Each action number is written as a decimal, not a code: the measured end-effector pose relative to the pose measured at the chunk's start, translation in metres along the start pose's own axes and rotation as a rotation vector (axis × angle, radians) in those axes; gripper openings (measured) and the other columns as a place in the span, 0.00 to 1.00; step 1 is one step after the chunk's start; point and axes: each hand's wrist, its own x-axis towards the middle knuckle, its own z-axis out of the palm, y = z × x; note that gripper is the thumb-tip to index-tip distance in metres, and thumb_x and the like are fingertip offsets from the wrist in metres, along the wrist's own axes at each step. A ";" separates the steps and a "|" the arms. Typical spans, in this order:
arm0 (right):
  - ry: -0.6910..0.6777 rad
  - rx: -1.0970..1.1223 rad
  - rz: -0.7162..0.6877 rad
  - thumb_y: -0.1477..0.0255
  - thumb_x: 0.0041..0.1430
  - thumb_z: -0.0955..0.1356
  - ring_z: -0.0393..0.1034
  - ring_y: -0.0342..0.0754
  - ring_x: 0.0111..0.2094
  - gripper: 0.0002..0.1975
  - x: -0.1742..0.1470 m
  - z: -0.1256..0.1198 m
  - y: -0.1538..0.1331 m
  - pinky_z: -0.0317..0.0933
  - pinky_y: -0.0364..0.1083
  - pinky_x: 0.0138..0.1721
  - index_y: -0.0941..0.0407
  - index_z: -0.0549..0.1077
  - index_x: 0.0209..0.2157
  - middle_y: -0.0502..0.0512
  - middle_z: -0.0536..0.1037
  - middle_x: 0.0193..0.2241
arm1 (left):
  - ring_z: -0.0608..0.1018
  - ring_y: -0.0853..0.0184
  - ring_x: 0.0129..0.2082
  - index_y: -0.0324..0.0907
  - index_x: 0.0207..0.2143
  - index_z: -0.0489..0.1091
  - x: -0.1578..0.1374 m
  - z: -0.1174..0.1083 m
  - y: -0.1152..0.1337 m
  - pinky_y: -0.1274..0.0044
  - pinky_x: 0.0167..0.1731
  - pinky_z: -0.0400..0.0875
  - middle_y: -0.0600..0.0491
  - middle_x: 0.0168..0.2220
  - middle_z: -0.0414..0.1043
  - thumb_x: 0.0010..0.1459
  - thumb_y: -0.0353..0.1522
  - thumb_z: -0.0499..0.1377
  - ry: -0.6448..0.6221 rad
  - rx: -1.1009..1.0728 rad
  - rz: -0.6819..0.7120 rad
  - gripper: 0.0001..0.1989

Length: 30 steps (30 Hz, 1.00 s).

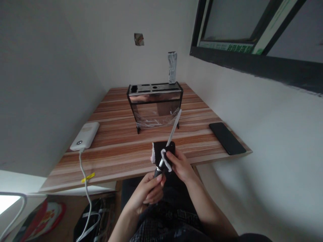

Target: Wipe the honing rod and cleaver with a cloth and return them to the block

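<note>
My left hand [152, 190] is closed around the dark handle of a honing steel [174, 127], a long, thin pale rod with a shiny collar. The rod tilts up and away, its tip in front of the knife block. A black cloth [158, 149] with white edges is folded against the lower part of the rod. My right hand [182, 165] pinches this cloth around the rod, just above the collar. Both hands are over the table's front edge.
A shiny knife block [155, 97] with black ends and clear wrap stands on the wood-grain table [113, 134]. A grey, plastic-wrapped upright object [172, 69] rises from its right end. A white power bank [85, 135] with a cable is left; a black phone [226, 137] is right.
</note>
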 end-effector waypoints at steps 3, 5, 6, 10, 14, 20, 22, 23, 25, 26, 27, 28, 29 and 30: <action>-0.075 -0.073 -0.017 0.57 0.48 0.74 0.74 0.48 0.34 0.19 -0.004 0.005 -0.006 0.67 0.45 0.37 0.56 0.76 0.37 0.53 0.80 0.32 | 0.43 0.83 0.05 0.39 0.26 0.63 -0.001 -0.001 0.000 0.88 0.07 0.43 0.68 0.07 0.46 0.57 0.42 0.62 -0.018 -0.022 -0.007 0.17; -0.149 -0.147 -0.027 0.59 0.49 0.74 0.75 0.49 0.35 0.19 -0.006 0.010 -0.010 0.68 0.46 0.38 0.57 0.76 0.39 0.54 0.80 0.33 | 0.42 0.82 0.05 0.40 0.26 0.62 -0.001 -0.002 0.000 0.88 0.07 0.43 0.69 0.07 0.45 0.56 0.42 0.62 -0.021 -0.021 0.002 0.18; -0.175 -0.175 -0.036 0.59 0.49 0.74 0.75 0.49 0.35 0.19 -0.007 0.011 -0.012 0.68 0.47 0.39 0.57 0.76 0.39 0.54 0.80 0.33 | 0.42 0.82 0.05 0.40 0.26 0.62 -0.001 -0.003 0.000 0.88 0.07 0.43 0.69 0.07 0.44 0.56 0.43 0.62 -0.023 -0.017 0.007 0.18; -0.194 -0.226 -0.059 0.61 0.50 0.73 0.75 0.49 0.35 0.18 -0.008 0.014 -0.014 0.69 0.46 0.38 0.57 0.76 0.39 0.54 0.80 0.33 | 0.43 0.81 0.05 0.40 0.25 0.62 -0.001 -0.003 -0.002 0.87 0.08 0.42 0.69 0.07 0.45 0.55 0.45 0.62 0.027 0.054 0.018 0.19; -0.134 -0.235 -0.047 0.63 0.50 0.73 0.74 0.48 0.33 0.16 -0.007 0.013 -0.013 0.68 0.44 0.35 0.57 0.76 0.39 0.54 0.80 0.33 | 0.47 0.81 0.07 0.40 0.28 0.63 -0.002 -0.003 -0.005 0.86 0.09 0.42 0.67 0.08 0.50 0.55 0.47 0.61 0.194 0.241 0.030 0.20; -0.063 -0.237 -0.056 0.63 0.52 0.73 0.74 0.48 0.36 0.16 -0.005 0.013 -0.008 0.66 0.45 0.38 0.57 0.75 0.40 0.54 0.79 0.35 | 0.55 0.79 0.10 0.39 0.31 0.64 -0.004 -0.002 -0.001 0.84 0.11 0.47 0.64 0.13 0.58 0.56 0.51 0.57 0.365 0.606 0.049 0.22; -0.032 -0.247 -0.060 0.63 0.51 0.73 0.73 0.48 0.35 0.15 -0.005 0.014 -0.006 0.66 0.45 0.38 0.57 0.75 0.39 0.54 0.79 0.34 | 0.54 0.79 0.10 0.39 0.31 0.64 -0.004 -0.001 0.001 0.84 0.11 0.46 0.64 0.14 0.56 0.55 0.51 0.58 0.393 0.661 0.066 0.23; -0.018 -0.248 -0.060 0.63 0.51 0.73 0.73 0.48 0.35 0.15 -0.005 0.014 -0.006 0.66 0.45 0.38 0.57 0.75 0.38 0.54 0.79 0.33 | 0.53 0.79 0.10 0.39 0.32 0.64 -0.003 0.000 0.002 0.83 0.11 0.45 0.65 0.14 0.54 0.54 0.52 0.58 0.402 0.664 0.072 0.23; 0.002 -0.247 -0.057 0.63 0.50 0.73 0.74 0.48 0.35 0.15 -0.006 0.014 -0.007 0.66 0.45 0.37 0.57 0.75 0.37 0.54 0.79 0.33 | 0.51 0.79 0.11 0.40 0.32 0.64 -0.002 0.000 0.000 0.83 0.11 0.42 0.66 0.13 0.51 0.53 0.53 0.58 0.412 0.642 0.084 0.24; 0.001 -0.245 -0.058 0.63 0.50 0.73 0.74 0.48 0.35 0.15 -0.006 0.015 -0.008 0.66 0.45 0.37 0.57 0.76 0.37 0.54 0.80 0.33 | 0.50 0.79 0.11 0.40 0.32 0.64 -0.001 0.000 -0.001 0.83 0.11 0.41 0.66 0.13 0.50 0.53 0.53 0.58 0.413 0.627 0.091 0.24; -0.007 -0.245 -0.062 0.63 0.50 0.73 0.74 0.48 0.35 0.15 -0.006 0.015 -0.009 0.66 0.45 0.37 0.57 0.76 0.38 0.54 0.80 0.33 | 0.50 0.79 0.11 0.40 0.32 0.64 0.000 -0.001 -0.003 0.82 0.12 0.41 0.66 0.13 0.50 0.53 0.52 0.58 0.414 0.612 0.100 0.24; -0.022 -0.251 -0.068 0.64 0.50 0.73 0.74 0.49 0.36 0.15 -0.006 0.015 -0.010 0.66 0.45 0.38 0.57 0.75 0.38 0.54 0.80 0.34 | 0.50 0.79 0.11 0.40 0.32 0.64 0.000 -0.002 -0.005 0.82 0.12 0.41 0.66 0.14 0.50 0.53 0.52 0.59 0.417 0.598 0.111 0.24; -0.043 -0.263 -0.077 0.64 0.50 0.73 0.74 0.49 0.36 0.15 -0.006 0.014 -0.011 0.66 0.45 0.38 0.57 0.75 0.39 0.54 0.80 0.34 | 0.50 0.79 0.12 0.40 0.31 0.63 0.000 -0.003 -0.007 0.83 0.12 0.41 0.66 0.14 0.49 0.53 0.52 0.59 0.421 0.583 0.121 0.24; -0.067 -0.280 -0.088 0.65 0.50 0.73 0.74 0.49 0.36 0.15 -0.006 0.014 -0.012 0.66 0.45 0.39 0.57 0.75 0.40 0.54 0.80 0.35 | 0.50 0.79 0.12 0.40 0.31 0.63 0.000 -0.004 -0.008 0.83 0.13 0.41 0.66 0.14 0.49 0.53 0.52 0.59 0.422 0.572 0.123 0.24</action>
